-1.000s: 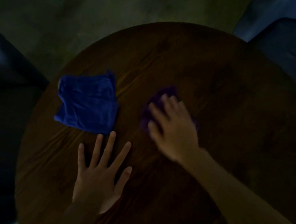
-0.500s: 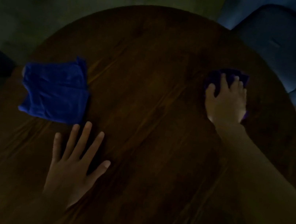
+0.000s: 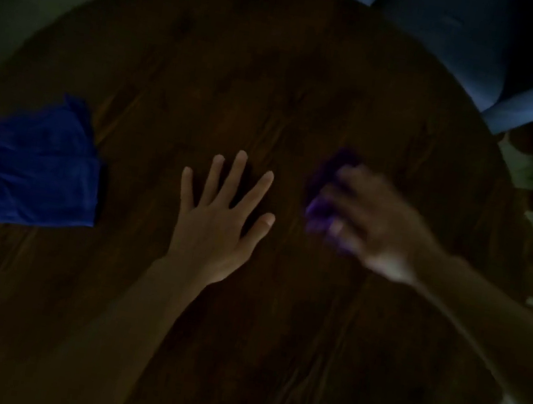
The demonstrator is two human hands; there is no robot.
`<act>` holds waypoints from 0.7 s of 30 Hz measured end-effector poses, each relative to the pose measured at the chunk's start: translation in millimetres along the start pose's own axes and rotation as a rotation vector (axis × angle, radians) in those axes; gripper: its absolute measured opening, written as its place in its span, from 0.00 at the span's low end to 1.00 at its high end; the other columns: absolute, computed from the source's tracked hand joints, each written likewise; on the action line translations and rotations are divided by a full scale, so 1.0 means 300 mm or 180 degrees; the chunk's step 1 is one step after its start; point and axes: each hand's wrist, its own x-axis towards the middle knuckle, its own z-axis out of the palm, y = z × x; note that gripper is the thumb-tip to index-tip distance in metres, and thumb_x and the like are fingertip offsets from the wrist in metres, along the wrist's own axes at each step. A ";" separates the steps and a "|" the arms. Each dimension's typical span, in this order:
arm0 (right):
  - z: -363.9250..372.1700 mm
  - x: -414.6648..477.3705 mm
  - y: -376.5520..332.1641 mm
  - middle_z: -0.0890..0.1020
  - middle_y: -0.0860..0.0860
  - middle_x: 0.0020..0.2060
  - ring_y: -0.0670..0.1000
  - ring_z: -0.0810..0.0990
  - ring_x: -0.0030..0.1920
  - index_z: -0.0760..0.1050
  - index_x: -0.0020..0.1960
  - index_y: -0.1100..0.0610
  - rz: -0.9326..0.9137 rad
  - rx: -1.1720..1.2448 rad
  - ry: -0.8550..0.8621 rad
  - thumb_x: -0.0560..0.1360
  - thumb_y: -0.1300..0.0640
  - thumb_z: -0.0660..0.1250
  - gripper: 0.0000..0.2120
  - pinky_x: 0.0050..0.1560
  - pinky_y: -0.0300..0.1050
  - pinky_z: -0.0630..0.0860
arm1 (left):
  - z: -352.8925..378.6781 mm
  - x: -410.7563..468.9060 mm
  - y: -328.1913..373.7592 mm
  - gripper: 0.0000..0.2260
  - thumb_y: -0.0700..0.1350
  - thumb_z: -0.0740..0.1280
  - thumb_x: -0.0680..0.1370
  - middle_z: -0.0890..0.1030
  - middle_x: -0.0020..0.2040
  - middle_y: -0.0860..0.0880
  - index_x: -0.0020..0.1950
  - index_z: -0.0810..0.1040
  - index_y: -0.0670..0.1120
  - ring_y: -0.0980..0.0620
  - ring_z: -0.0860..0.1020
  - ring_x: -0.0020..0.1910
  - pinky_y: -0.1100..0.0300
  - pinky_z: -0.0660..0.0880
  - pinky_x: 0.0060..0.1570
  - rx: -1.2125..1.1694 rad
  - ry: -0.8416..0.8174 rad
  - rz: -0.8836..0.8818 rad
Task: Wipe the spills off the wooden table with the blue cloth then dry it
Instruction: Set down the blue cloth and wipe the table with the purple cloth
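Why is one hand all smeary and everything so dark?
In the head view the room is dimly lit, so the wooden table looks nearly black; the right hand is motion-blurred over its purple cloth, while the flat left hand and the blue cloth look sharper.

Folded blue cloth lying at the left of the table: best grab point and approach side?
Pinch the raised, rumpled corner at the far right of the blue cloth, coming from above on its right side. That corner looks lifted off the wooden table, while the other edges seem to lie flat. The left hand, flat and open on the wood, is nearest; the right hand is blurred over a purple cloth.
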 end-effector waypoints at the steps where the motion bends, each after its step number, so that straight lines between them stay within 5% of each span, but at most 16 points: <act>1: -0.028 0.023 0.098 0.61 0.56 0.80 0.59 0.58 0.80 0.60 0.79 0.46 0.0934 0.0133 0.0156 0.84 0.40 0.52 0.25 0.78 0.62 0.59 | 0.015 0.005 0.018 0.31 0.70 0.39 0.80 0.36 0.84 0.49 0.82 0.39 0.64 0.42 0.34 0.82 0.32 0.36 0.76 0.0080 -0.0003 -0.0026; 3: -0.065 0.044 0.216 0.55 0.56 0.82 0.58 0.52 0.81 0.56 0.82 0.46 0.2802 0.0450 0.0257 0.84 0.37 0.46 0.28 0.80 0.60 0.53 | 0.035 -0.003 0.031 0.31 0.71 0.39 0.80 0.37 0.84 0.48 0.82 0.40 0.64 0.40 0.34 0.82 0.30 0.38 0.76 0.0190 0.0105 -0.0058; 4: -0.072 0.051 0.221 0.54 0.56 0.82 0.58 0.51 0.82 0.54 0.82 0.47 0.3269 0.0479 0.0296 0.84 0.36 0.43 0.30 0.80 0.60 0.52 | 0.040 -0.004 0.029 0.31 0.71 0.39 0.81 0.37 0.84 0.48 0.82 0.40 0.64 0.40 0.35 0.82 0.30 0.38 0.76 0.0199 0.0150 -0.0063; 6: -0.069 0.053 0.130 0.53 0.56 0.82 0.58 0.50 0.82 0.54 0.82 0.48 0.3259 0.0527 0.0291 0.84 0.36 0.42 0.31 0.81 0.60 0.51 | 0.041 -0.002 0.024 0.31 0.71 0.39 0.81 0.38 0.85 0.48 0.82 0.41 0.64 0.41 0.35 0.82 0.30 0.39 0.76 0.0215 0.0144 -0.0070; 8: -0.027 -0.010 -0.060 0.56 0.55 0.82 0.58 0.52 0.82 0.58 0.81 0.48 0.2494 0.0387 0.0198 0.84 0.38 0.44 0.29 0.80 0.60 0.53 | 0.035 -0.001 0.023 0.31 0.71 0.39 0.80 0.39 0.85 0.48 0.83 0.41 0.64 0.40 0.36 0.82 0.29 0.40 0.76 0.0247 0.0140 -0.0094; 11: 0.014 -0.240 -0.394 0.62 0.56 0.80 0.60 0.57 0.80 0.65 0.78 0.46 0.0504 0.0188 -0.0279 0.83 0.38 0.51 0.27 0.77 0.63 0.60 | 0.035 -0.001 0.030 0.32 0.71 0.39 0.80 0.39 0.85 0.47 0.83 0.41 0.64 0.40 0.37 0.82 0.29 0.41 0.76 0.0253 0.0115 -0.0095; 13: 0.021 -0.384 -0.471 0.60 0.56 0.81 0.59 0.54 0.81 0.62 0.79 0.44 -0.1081 0.0002 -0.0928 0.82 0.35 0.52 0.28 0.78 0.62 0.55 | 0.031 -0.001 0.028 0.31 0.71 0.39 0.80 0.39 0.85 0.47 0.83 0.40 0.63 0.40 0.36 0.82 0.29 0.41 0.76 0.0282 0.0110 -0.0102; 15: 0.033 -0.444 -0.377 0.57 0.56 0.81 0.58 0.50 0.82 0.61 0.80 0.45 -0.1878 0.0060 -0.1048 0.81 0.34 0.55 0.30 0.80 0.59 0.48 | 0.030 0.001 0.032 0.32 0.71 0.38 0.80 0.38 0.85 0.48 0.83 0.39 0.64 0.40 0.36 0.82 0.29 0.40 0.76 0.0308 0.0083 -0.0106; 17: 0.027 -0.428 -0.199 0.62 0.57 0.80 0.59 0.55 0.81 0.67 0.78 0.49 -0.1308 0.0257 -0.0751 0.81 0.37 0.59 0.29 0.80 0.60 0.55 | 0.029 0.004 0.034 0.32 0.71 0.38 0.80 0.39 0.85 0.48 0.83 0.40 0.64 0.40 0.36 0.82 0.29 0.39 0.76 0.0318 0.0095 -0.0112; 21: -0.018 -0.332 0.225 0.60 0.56 0.81 0.60 0.56 0.80 0.62 0.80 0.47 0.1821 0.0141 0.0009 0.80 0.31 0.45 0.35 0.77 0.63 0.61 | 0.036 0.005 0.039 0.32 0.72 0.40 0.80 0.40 0.85 0.47 0.83 0.41 0.64 0.40 0.38 0.82 0.30 0.38 0.76 0.0325 0.0142 -0.0087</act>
